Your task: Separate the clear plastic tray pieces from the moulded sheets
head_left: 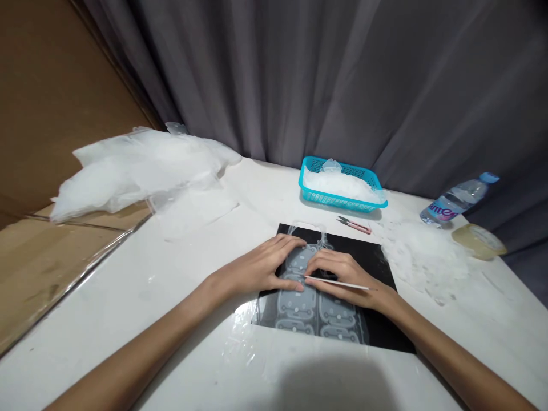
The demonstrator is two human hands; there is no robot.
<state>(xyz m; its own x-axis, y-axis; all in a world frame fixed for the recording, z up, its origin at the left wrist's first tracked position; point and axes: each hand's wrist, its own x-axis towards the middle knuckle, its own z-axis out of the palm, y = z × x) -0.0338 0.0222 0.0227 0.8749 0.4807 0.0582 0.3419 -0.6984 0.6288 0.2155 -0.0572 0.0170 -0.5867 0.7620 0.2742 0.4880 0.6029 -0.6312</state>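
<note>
A translucent plastic sheet with several rounded rectangular shapes moulded in it lies on a black mat. My left hand rests on the sheet's left side, thumb and fingers apart. Close beside it, my right hand grips a thin white stick. The stick's tip touches or hovers just over the sheet near my left thumb; I cannot tell which. Its other end lies back along my right hand.
Behind the mat are pink-handled thread snips and a blue basket of translucent pieces. White plastic scraps, a tape roll and a water bottle stand right. Plastic sheets are heaped left, by cardboard.
</note>
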